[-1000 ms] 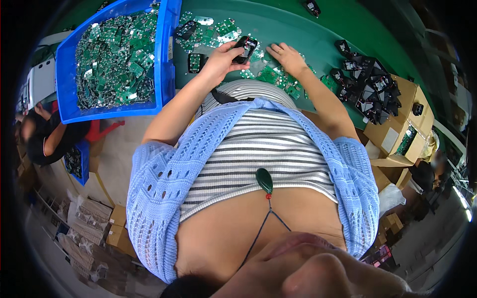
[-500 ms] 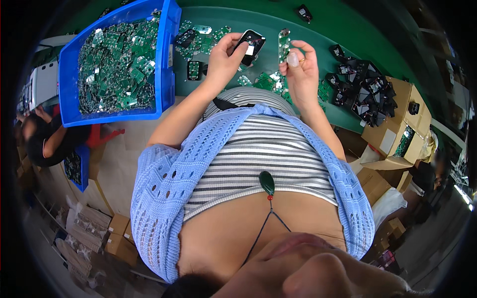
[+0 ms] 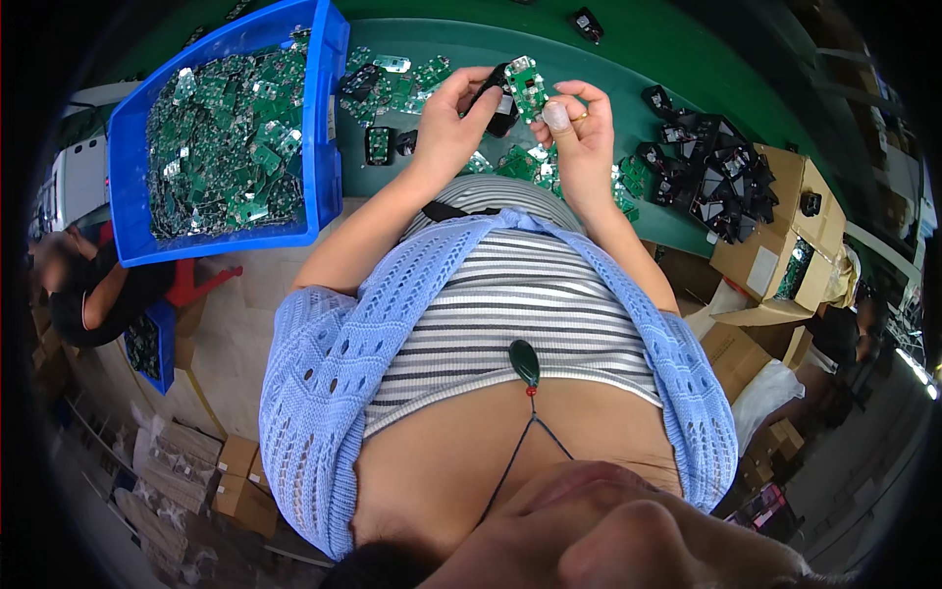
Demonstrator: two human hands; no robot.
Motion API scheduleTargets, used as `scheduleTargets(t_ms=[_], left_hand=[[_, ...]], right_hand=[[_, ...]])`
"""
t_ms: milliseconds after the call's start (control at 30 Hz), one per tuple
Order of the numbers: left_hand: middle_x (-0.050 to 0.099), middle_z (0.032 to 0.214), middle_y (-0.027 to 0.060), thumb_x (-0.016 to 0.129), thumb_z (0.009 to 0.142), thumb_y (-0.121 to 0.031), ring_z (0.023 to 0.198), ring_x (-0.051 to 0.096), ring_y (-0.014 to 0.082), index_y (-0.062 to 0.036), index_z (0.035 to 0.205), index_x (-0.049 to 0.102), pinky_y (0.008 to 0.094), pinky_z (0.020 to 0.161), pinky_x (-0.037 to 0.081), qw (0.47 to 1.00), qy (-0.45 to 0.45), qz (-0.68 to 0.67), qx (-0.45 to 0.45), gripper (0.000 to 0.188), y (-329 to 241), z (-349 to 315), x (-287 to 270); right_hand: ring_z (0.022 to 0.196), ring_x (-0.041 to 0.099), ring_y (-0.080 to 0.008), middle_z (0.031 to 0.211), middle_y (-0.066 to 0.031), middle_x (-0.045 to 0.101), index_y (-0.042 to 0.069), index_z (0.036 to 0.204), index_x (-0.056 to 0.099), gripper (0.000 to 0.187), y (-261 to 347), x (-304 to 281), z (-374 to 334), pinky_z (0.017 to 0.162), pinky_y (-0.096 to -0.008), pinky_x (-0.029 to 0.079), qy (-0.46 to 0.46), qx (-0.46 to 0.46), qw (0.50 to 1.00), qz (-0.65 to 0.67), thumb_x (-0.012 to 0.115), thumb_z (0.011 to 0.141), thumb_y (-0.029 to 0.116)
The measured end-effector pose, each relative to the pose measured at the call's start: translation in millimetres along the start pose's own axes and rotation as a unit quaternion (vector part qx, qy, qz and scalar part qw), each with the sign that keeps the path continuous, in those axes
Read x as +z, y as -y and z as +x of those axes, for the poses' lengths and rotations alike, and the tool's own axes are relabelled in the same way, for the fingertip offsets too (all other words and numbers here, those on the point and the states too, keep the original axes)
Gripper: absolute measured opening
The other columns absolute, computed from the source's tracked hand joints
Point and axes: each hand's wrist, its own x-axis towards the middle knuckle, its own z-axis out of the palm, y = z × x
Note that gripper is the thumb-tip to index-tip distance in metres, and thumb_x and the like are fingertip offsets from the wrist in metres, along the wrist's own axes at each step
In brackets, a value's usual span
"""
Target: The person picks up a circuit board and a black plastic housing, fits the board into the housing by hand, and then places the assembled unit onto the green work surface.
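Note:
My left hand (image 3: 453, 120) is closed round a black plastic housing (image 3: 503, 116), tilted on its side, with a white patch inside it. Between thumb and fingers my right hand (image 3: 579, 126) pinches a green circuit board (image 3: 527, 86), its component side facing up. The board sits right at the housing's edge; whether they touch I cannot tell. Below both hands loose circuit boards (image 3: 525, 163) lie on the green table (image 3: 368, 179). Left of my left hand is another black housing (image 3: 379, 145) with a green board in it, and a small dark round piece (image 3: 406, 143) beside it.
A large blue bin (image 3: 324, 128) full of green boards stands at the left. Black housings (image 3: 721, 177) are heaped at the right, beside an open cardboard box (image 3: 785, 226). One black housing (image 3: 587, 26) lies at the far edge. Another person (image 3: 88, 294) is at far left.
My right hand has moved left and turned the circuit board from edge-on to face-up, bringing it to the housing. My left hand has tilted the housing.

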Motion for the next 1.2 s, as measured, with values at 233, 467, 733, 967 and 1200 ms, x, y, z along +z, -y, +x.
scheduleTargets(t_ms=[233,467,733,967,1200], left_hand=[[0.060,0.081,0.0049,0.059,0.084,-0.020,0.062,0.056,0.0077,0.0008,0.109,0.053,0.0221,0.052,0.048,0.999,0.030,-0.017,-0.030,0.033,-9.2,-4.5,4.8],[0.057,0.075,0.0018,0.061,0.082,-0.020,0.054,0.051,0.0048,-0.0021,0.106,0.056,0.0193,0.042,0.040,0.991,0.089,0.086,-0.052,0.030,-18.8,-6.2,9.8],[0.052,0.097,0.0050,0.059,0.078,-0.002,0.077,0.053,0.0091,-0.0096,0.095,0.063,0.0182,0.057,0.045,0.942,-0.017,0.211,0.259,0.019,-33.3,-2.6,10.9],[0.053,0.099,0.0066,0.064,0.076,-0.004,0.074,0.054,0.0094,-0.0081,0.088,0.064,0.0184,0.054,0.045,0.942,-0.001,0.226,0.249,0.013,-51.0,-7.3,13.6],[0.052,0.098,0.0026,0.060,0.081,-0.007,0.077,0.054,0.0066,-0.0056,0.091,0.059,0.0186,0.057,0.049,0.993,0.060,0.067,0.078,0.010,-42.8,-0.6,7.3]], right_hand=[[0.065,0.050,-0.0079,0.078,-0.0036,0.053,0.004,0.108,0.041,0.030,-2.3,-5.2,-5.2,0.056,-0.0185,0.039,-0.012,-0.011,0.996,-0.093,0.057,0.084,0.010],[0.070,0.045,-0.0069,0.093,-0.0016,0.045,0.007,0.095,0.064,0.019,-0.3,-2.8,1.4,0.053,-0.0176,0.037,-0.028,-0.192,0.958,-0.212,0.067,0.076,0.012],[0.068,0.049,-0.0171,0.074,-0.0018,0.049,0.006,0.078,0.056,0.011,44.3,-1.6,17.8,0.054,-0.0284,0.042,0.024,-0.334,0.772,-0.540,0.064,0.070,0.007],[0.068,0.048,-0.0181,0.074,0.0015,0.048,0.010,0.078,0.054,0.015,74.3,4.4,18.4,0.055,-0.0289,0.041,0.109,-0.372,0.639,-0.665,0.063,0.066,0.010],[0.065,0.050,-0.0107,0.080,-0.0011,0.054,0.007,0.084,0.062,0.014,58.5,5.8,10.4,0.051,-0.0213,0.038,0.040,-0.203,0.922,-0.328,0.067,0.071,0.007]])
